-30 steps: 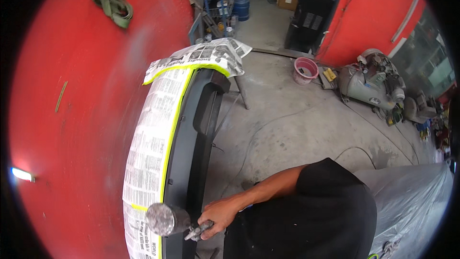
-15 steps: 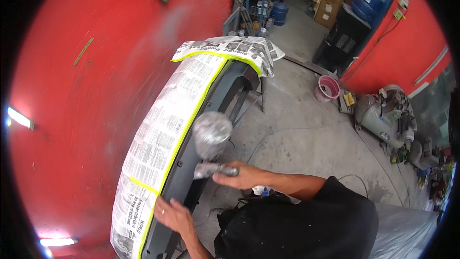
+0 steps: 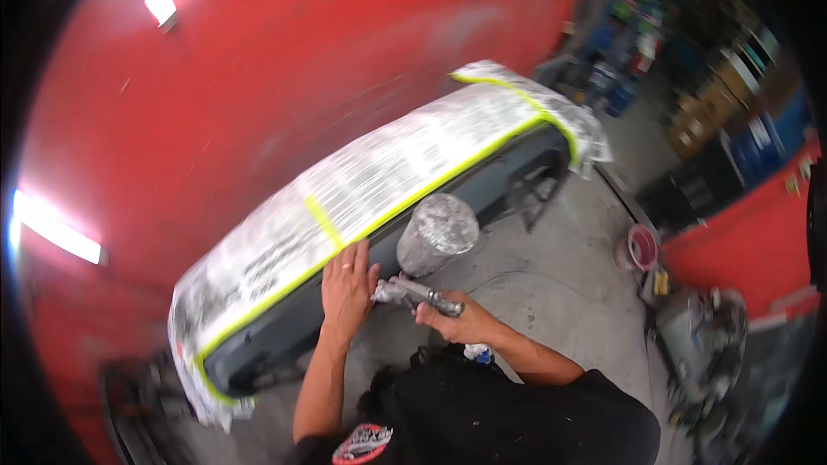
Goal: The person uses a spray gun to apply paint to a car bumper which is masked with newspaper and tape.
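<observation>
My right hand (image 3: 461, 319) is wrapped round the handle of a spray gun (image 3: 413, 293), whose large silvery, paint-smeared cup (image 3: 438, 232) sits on top. The gun hangs over a long dark grey car bumper (image 3: 469, 185). My left hand (image 3: 346, 288) lies with fingers stretched out by the bumper's upper edge, beside the gun's front end; whether it presses on the surface I cannot tell. Newspaper (image 3: 379, 176) covers the bumper's far side, edged with bright yellow-green masking tape (image 3: 413, 200). A tape strip (image 3: 323, 222) crosses the paper near my left fingertips.
Behind the bumper stands a red wall (image 3: 258, 77) with bright tube lights (image 3: 60, 228). On the floor to the right are a pink bucket (image 3: 642, 247) and a grey air compressor (image 3: 702, 340). A hose (image 3: 534, 280) trails over the concrete. Cardboard boxes (image 3: 711, 116) stand farther back.
The view has turned, so the bumper now runs from lower left to upper right. My left hand has come closer to the spray gun, which stays in my right hand.
</observation>
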Demonstrator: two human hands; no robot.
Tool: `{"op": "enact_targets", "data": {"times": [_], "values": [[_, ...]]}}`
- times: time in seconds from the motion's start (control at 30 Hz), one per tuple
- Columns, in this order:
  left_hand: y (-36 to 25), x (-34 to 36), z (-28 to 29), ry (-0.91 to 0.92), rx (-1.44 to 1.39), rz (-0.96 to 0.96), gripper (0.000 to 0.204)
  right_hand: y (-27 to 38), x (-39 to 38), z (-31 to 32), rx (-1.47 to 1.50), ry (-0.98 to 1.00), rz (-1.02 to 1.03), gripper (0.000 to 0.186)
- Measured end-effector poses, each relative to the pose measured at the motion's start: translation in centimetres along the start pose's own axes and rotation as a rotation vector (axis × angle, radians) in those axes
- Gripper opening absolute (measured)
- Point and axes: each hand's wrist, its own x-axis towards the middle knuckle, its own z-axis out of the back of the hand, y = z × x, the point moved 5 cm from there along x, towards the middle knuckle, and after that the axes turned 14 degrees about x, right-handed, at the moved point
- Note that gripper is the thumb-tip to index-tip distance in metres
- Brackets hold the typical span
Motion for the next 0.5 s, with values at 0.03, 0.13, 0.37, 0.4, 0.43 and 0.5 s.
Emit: {"op": "enact_targets", "data": {"times": [0.03, 0.13, 0.37, 0.4, 0.43, 0.5], "values": [[1.6, -1.6, 0.5, -0.032, 0.031, 0.018, 0.053, -0.8, 0.8, -1.7, -0.038, 0.017, -0.012, 0.050], [6.9, -7.0, 1.3, -0.063, 0.069, 0.208, 0.045, -3.3, 1.8, -7.1, -0.083, 0.038, -0.153, 0.051], [15.0, -17.2, 2.5, -0.212, 0.190, 0.485, 0.033, -2.4, 2.8, -14.4, -0.132, 0.227, -0.179, 0.066], [15.8, -18.2, 2.4, -0.238, 0.208, 0.498, 0.033, -2.4, 3.2, -15.0, -0.145, 0.235, -0.197, 0.066], [16.4, -19.3, 2.4, -0.266, 0.217, 0.525, 0.033, -2.3, 3.5, -15.4, -0.171, 0.242, -0.220, 0.066], [17.2, -21.5, 2.1, -0.196, 0.155, 0.562, 0.034, -2.2, 3.4, -16.1, -0.235, 0.189, -0.277, 0.067]]}}
